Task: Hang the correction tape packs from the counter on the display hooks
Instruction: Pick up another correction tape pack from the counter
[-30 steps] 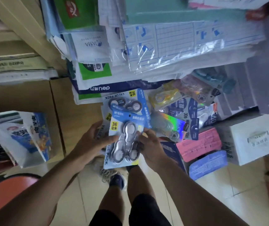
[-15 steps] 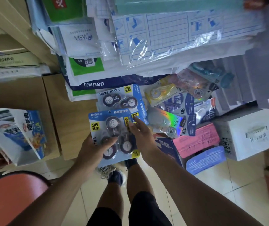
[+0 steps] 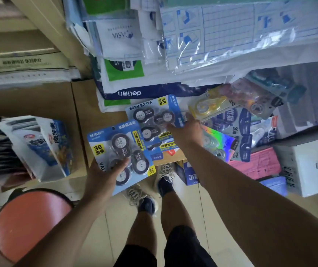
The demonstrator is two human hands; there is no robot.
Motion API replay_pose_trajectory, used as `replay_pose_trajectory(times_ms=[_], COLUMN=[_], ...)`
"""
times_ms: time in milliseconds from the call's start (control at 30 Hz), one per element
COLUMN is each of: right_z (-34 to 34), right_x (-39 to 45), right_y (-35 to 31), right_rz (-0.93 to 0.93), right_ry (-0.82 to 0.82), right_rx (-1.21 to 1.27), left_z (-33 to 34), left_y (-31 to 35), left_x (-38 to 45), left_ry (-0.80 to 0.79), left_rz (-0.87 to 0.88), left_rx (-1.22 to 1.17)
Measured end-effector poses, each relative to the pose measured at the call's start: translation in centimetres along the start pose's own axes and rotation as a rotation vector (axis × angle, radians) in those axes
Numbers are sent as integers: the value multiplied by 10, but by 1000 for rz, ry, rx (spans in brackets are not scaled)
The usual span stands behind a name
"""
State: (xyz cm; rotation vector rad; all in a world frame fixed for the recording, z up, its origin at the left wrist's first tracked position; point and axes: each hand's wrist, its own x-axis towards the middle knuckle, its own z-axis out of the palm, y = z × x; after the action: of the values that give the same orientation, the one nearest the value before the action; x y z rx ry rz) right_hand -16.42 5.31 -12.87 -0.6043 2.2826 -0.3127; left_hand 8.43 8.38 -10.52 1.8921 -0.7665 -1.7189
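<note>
Over the tabletop (image 3: 81, 105), left hand (image 3: 104, 174) grips an M&G "36" correction tape pack (image 3: 119, 153); right hand (image 3: 188, 130), fingers spread, touches a "VALUE PACK" pack (image 3: 152, 116) below a deli bag (image 3: 135, 93).

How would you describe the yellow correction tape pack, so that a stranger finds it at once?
Start at the wooden counter, below the white deli bag. Right of the blue value pack lying there, past the right hand, lies the yellow correction tape pack. It is the only yellow one.
</note>
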Motion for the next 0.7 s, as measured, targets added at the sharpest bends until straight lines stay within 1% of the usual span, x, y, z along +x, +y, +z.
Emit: replay_pose_trajectory(times_ms=[67,133,233,300,367,467,600,633,700], right_z=[-3,-6,-11,-15,-24,-49,-50,-43,-23], right_x=[-4,-10,-21,-31,-41,-45,-46,-49,-59], right_y=[-3,-4,-4,-3,-4,-3,-3,-5,-13], right_rz=[17,38,4,-23,-55,-129,-93,-47,19], right_ry=[-13,-31,-9,-15,-61,-87,-311,-374,-425], right_rx=[7,43,146,324,501,594,731,739,687], left_z=[-4,-6,-6,-5,-9,-18,-24,-23,-19], left_y=[2,1,8,19,24,32,29,27,26], left_x=[1,4,8,6,9,13,15,15,11], left_ry=[28,91,143,138,112,47,-27,-63,-104], left_rz=[3,26,70,92,100,100,142,116,79], left_rx=[-11,-33,-14,4,-10,62,214,253,267])
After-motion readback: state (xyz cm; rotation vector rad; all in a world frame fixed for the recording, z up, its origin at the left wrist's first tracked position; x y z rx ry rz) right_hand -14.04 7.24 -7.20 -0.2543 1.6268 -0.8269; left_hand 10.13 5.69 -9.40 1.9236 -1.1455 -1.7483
